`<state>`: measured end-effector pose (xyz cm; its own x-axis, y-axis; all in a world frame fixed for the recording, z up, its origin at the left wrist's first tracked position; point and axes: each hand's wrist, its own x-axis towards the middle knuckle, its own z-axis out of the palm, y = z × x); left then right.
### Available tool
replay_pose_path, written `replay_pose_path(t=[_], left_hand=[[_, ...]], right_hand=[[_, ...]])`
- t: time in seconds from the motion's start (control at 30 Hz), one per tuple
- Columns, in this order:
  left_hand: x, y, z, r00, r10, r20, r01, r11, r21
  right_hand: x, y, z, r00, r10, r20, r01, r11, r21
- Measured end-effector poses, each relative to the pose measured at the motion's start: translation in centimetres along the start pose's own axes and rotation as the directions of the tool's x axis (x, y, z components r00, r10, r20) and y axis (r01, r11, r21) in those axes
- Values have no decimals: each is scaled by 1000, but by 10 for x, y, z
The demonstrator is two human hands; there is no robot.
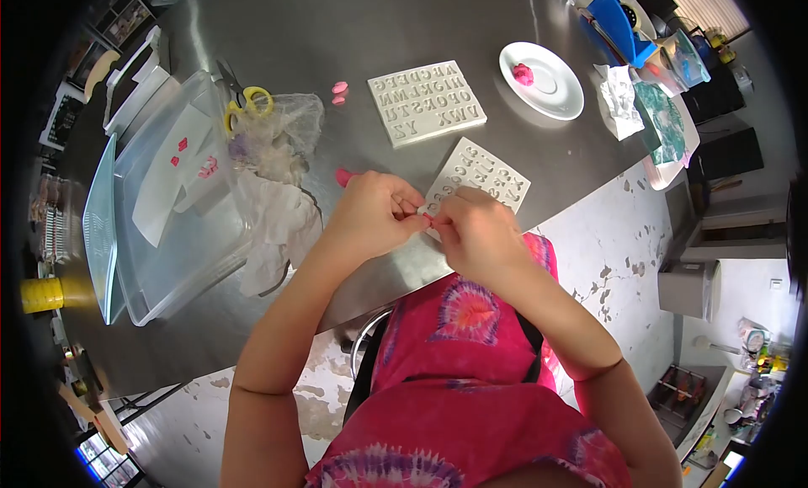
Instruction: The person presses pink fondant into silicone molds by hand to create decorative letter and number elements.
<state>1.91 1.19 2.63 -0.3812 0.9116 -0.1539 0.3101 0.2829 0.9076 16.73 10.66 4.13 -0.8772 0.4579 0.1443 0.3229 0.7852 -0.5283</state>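
Note:
My left hand (379, 214) and my right hand (477, 231) meet at the table's front edge, fingertips pinched together. Between them shows a small piece of pink dough (428, 220), mostly hidden by the fingers. Just behind and partly under my right hand lies a whitish letter mold (497, 173) with curved lowercase shapes. Farther back, a larger alphabet mold (427, 102) with capitals lies flat. Another pink dough lump (344, 176) rests beside my left hand's knuckles. Two small pink pieces (339, 93) sit left of the larger mold.
At right, a white saucer (562, 101) bears a pink lump. A clear plastic bin (147, 273) at left contains white strips with pink letters. Yellow-handled scissors (257, 102), a plastic bag (295, 122) and a crumpled white cloth (273, 227) lie beside it. Crumpled tissue (619, 105) lies near the right edge.

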Motion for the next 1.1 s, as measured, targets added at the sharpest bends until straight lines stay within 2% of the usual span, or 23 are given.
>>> replay_pose_path(t=[0.03,0.1,0.13,0.2,0.23,0.3,0.33,0.37,0.43,0.57,0.63,0.67,0.73,0.77,0.83,0.87,0.9,0.93,0.97,1.0,1.03,1.07,1.1], left_hand=[[0,1,1,1000,-8,-17,8,1000,22],[-1,2,5,999,-23,-41,24,1000,18],[-1,1,7,997,-41,-62,42,999,10],[-1,0,8,998,-30,-60,30,1000,4],[-1,0,8,998,-18,-58,18,1000,3],[-2,1,5,999,5,-47,-6,1000,-4],[-2,2,3,999,23,-39,-24,1000,-13],[-2,1,2,999,24,-40,-25,1000,-11],[-1,1,3,1000,21,-20,-22,1000,-5],[-2,8,5,1000,17,-17,-15,997,77],[-3,9,3,999,41,5,-41,995,87],[-1,5,0,999,44,4,-44,995,92],[1,-4,-8,993,53,101,-34,984,-174],[2,-4,-13,994,53,98,-36,985,-168],[4,-1,-23,994,-99,-38,86,965,-249],[4,0,-27,984,-22,-176,-44,932,-359],[4,-1,-33,984,-18,-176,-46,934,-354],[5,-6,-40,957,14,-290,-107,945,-308],[6,-9,-44,915,49,-401,-163,953,-254],[7,-12,-47,890,113,-442,-152,987,-52],[5,-11,-51,886,115,-448,-151,987,-45],[3,-9,-55,891,238,-386,-165,963,212],[1,-8,-58,894,338,-294,-181,873,454]], right_hand=[[-2,1,-5,1000,-3,-2,3,1000,2],[-7,0,-19,987,57,151,-76,989,124],[-8,-1,-25,987,59,151,-78,990,122],[-8,0,-33,993,112,47,-119,971,209],[-8,2,-35,993,112,46,-120,971,209],[-8,10,-36,970,243,-28,-221,921,321],[-9,17,-30,966,237,-103,-180,902,392],[-11,21,-27,966,235,-105,-177,902,393],[-13,24,-25,945,323,-40,-272,852,448],[-10,19,-21,949,316,-17,-282,870,405],[-4,23,-12,970,235,-59,-170,832,528],[1,22,-12,970,234,-64,-166,832,530],[13,16,-13,966,258,-9,-207,796,568],[19,17,-11,967,254,-13,-201,795,572],[31,18,-6,985,127,-113,-44,834,550],[37,16,-8,985,127,-121,-39,832,553],[43,13,-10,989,140,-53,-91,846,525],[48,10,-12,988,154,14,-141,859,492],[52,9,-11,989,149,9,-134,859,494],[56,8,-8,991,125,36,-127,862,490],[60,7,-4,993,99,63,-118,865,487],[63,5,1,994,91,63,-110,864,491],[65,2,6,999,33,13,-35,894,446]])
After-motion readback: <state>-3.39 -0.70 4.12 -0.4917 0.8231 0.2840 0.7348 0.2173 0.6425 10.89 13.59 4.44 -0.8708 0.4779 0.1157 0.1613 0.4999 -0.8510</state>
